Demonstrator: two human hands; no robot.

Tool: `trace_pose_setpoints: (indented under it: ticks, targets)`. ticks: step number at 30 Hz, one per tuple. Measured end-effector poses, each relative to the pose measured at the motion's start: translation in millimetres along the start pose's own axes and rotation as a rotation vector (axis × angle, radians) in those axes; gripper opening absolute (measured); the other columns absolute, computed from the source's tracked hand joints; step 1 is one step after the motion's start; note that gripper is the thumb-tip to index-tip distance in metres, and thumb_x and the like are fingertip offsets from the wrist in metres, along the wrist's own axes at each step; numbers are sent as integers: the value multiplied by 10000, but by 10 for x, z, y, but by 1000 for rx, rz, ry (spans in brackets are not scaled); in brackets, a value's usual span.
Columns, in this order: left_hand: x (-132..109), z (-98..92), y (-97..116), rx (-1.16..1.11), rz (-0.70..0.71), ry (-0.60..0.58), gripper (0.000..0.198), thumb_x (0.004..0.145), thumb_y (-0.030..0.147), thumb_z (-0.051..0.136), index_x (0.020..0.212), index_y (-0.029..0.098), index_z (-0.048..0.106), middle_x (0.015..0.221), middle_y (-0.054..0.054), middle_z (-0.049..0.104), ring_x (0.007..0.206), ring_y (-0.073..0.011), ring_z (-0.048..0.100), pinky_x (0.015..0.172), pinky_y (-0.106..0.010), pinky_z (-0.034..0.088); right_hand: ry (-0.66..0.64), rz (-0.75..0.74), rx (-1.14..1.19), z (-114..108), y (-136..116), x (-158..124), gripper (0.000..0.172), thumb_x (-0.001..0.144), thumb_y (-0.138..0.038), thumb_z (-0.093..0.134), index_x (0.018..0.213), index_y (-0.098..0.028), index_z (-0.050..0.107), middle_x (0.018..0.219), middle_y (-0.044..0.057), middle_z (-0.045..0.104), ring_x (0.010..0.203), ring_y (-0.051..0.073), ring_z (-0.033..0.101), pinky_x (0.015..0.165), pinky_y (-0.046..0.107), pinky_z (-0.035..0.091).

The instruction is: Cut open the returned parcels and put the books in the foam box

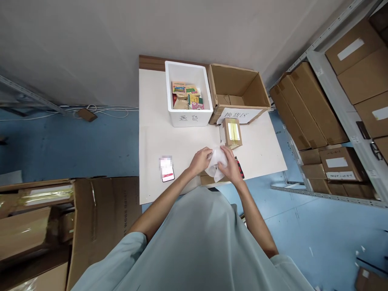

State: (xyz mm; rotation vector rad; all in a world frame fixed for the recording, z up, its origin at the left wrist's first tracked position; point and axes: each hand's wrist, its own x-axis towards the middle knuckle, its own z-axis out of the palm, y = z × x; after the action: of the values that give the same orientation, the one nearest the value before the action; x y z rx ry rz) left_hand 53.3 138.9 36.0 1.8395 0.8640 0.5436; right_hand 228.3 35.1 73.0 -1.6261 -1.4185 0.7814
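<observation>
Between my two hands is a white, translucent, crumpled wrapping sheet [217, 161], held above the front edge of the table. My left hand [200, 161] pinches its left side. On the other side, my right hand [230, 165] grips it with thumb and fingers. Whether anything lies inside the wrapping cannot be made out. Below it, partly hidden, is a flat piece of brown cardboard [208, 180]. Just beyond my right hand stands a small taped carton [233, 133] with a pale label. A red and black tool [240, 168] lies beside my right hand, partly covered by it.
On the white table [157, 137] a phone [167, 169] lies to the left. At the back stand a white foam box [189, 118] with several small packets and an open cardboard box [254, 87]. Shelves of cartons [336, 161] rise at right; a large carton [106, 218] stands at left.
</observation>
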Motion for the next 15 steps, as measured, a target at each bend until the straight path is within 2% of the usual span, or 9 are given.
trace_pose_setpoints:
  ticks: [2, 4, 6, 8, 11, 13, 15]
  targets:
    - [-35, 76, -51, 49, -56, -114, 105, 907, 240, 662, 860, 207, 751, 895, -44, 750, 795, -222, 656, 758, -327, 506, -41, 14, -219, 34, 126, -48, 493, 1020, -278, 640, 1508, -282, 711, 1560, 120, 663, 1483, 331, 580, 1287, 509, 446]
    - [-94, 145, -114, 90, -98, -211, 87, 897, 230, 679, 855, 208, 752, 804, -30, 727, 749, -229, 659, 714, -322, 490, -76, 64, -453, 74, 230, -71, 368, 1043, -228, 601, 1354, -242, 798, 1402, 150, 719, 1334, 347, 633, 1205, 510, 467]
    - [-179, 194, -183, 117, -106, -247, 54, 883, 223, 711, 861, 208, 758, 793, -38, 723, 763, -249, 685, 717, -325, 502, -121, 130, -685, 137, 302, -66, 310, 1067, -213, 586, 1255, -198, 832, 1322, 184, 719, 1270, 363, 619, 1154, 511, 450]
    - [-276, 219, -250, 154, -113, -250, 66, 894, 240, 732, 926, 214, 784, 892, -69, 759, 865, -284, 729, 788, -341, 544, -199, 193, -845, 234, 356, -32, 345, 1101, -188, 515, 1247, -154, 827, 1321, 224, 709, 1279, 376, 591, 1141, 515, 420]
    - [-402, 231, -333, 215, -124, -222, 200, 948, 271, 710, 1114, 217, 808, 1143, -126, 787, 1068, -332, 756, 951, -393, 583, -316, 243, -891, 423, 445, 46, 438, 1106, -106, 405, 1293, -113, 801, 1374, 266, 713, 1334, 376, 577, 1165, 515, 385]
    - [-458, 240, -375, 249, -126, -209, 257, 975, 273, 690, 1198, 209, 801, 1252, -150, 769, 1170, -348, 742, 1032, -421, 576, -368, 251, -849, 543, 515, 90, 415, 1079, -89, 466, 1346, -116, 782, 1385, 256, 739, 1333, 360, 605, 1181, 490, 386]
    - [-497, 254, -414, 275, -127, -200, 267, 989, 263, 676, 1217, 201, 799, 1276, -158, 756, 1218, -352, 723, 1066, -432, 568, -421, 266, -800, 618, 579, 105, 415, 1037, -97, 574, 1410, -114, 755, 1319, 226, 792, 1282, 340, 661, 1187, 445, 399]
